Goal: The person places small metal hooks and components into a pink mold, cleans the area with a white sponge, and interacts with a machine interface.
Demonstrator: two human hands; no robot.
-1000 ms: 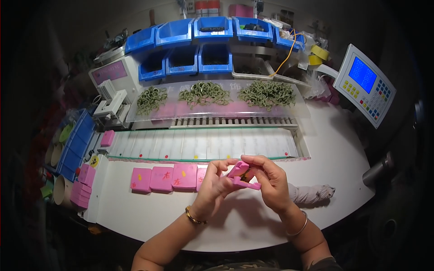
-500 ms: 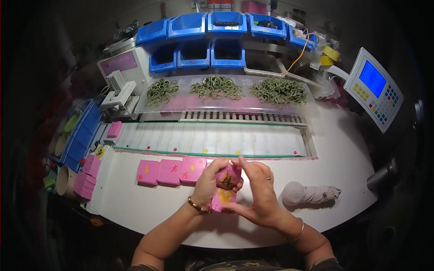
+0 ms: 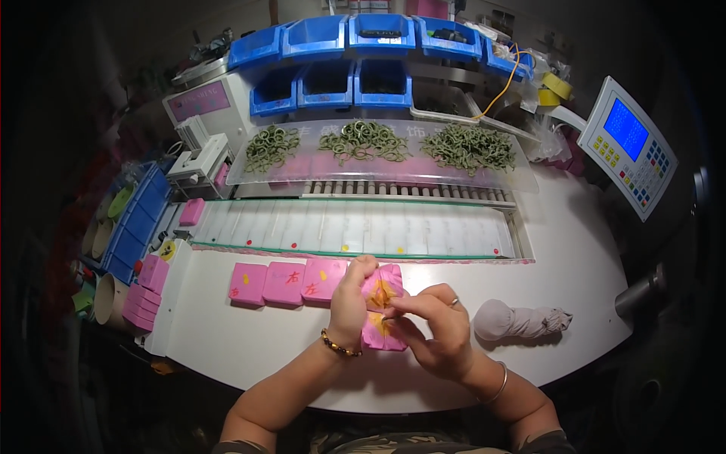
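Note:
My left hand (image 3: 349, 304) grips a pink rubber mould (image 3: 384, 340), which is parted into an upper and a lower half. Yellow-orange staining spreads around the middle of both inner faces. Thumb and fingertips of my right hand (image 3: 441, 329) are pinched together at the gap between the halves. A small dark bit shows by those fingertips, too small to name. Left of my hands, several pink mould blocks (image 3: 284, 283) with red and yellow marks stand in a row on the white table (image 3: 227, 340).
Behind runs a white panelled strip (image 3: 363, 227) with coloured dots. A translucent tray (image 3: 302, 178) bears three piles of green rings (image 3: 469, 147). Blue bins (image 3: 382, 87) line the back. At right are a grey cloth bundle (image 3: 522, 321) and a control panel (image 3: 628, 147).
The mould has opened wider, and the dark green piece seen in its upper half no longer shows there. My right hand went from spread fingers to a pinch at the mould's middle.

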